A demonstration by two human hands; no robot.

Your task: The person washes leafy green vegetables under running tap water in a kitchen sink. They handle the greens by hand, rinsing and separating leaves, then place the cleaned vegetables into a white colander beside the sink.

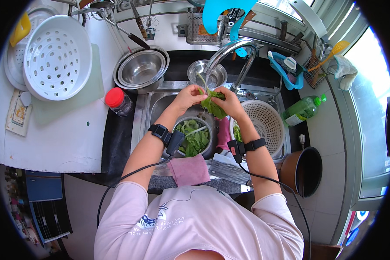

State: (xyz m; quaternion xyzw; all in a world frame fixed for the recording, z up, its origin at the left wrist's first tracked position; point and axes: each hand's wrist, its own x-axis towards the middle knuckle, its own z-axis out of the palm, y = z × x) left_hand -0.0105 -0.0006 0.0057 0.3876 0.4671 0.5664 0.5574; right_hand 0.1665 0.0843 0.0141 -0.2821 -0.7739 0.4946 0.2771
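Both hands hold one leafy green vegetable (215, 107) under the running faucet (231, 48). My left hand (189, 100) pinches its pale stem, while my right hand (228, 101) grips the leaf part. Water runs down over the stem between my fingers. Below my left forearm, a metal bowl (211, 139) filled with more greens (192, 138) sits in the left basin of the steel sink (159, 105). A white plastic colander (273, 125) stands in the right basin, with some greens (237, 132) at its left side, partly hidden by my right forearm.
At the sink's front edge lie a pink cloth (190, 169) and a cleaver (229, 169). Another pink cloth (224, 133) hangs over the divider. Stacked steel bowls (143, 70), a red-lidded jar (117, 101), a steel bowl (195, 70) and a green soap bottle (302, 110) surround the sink.
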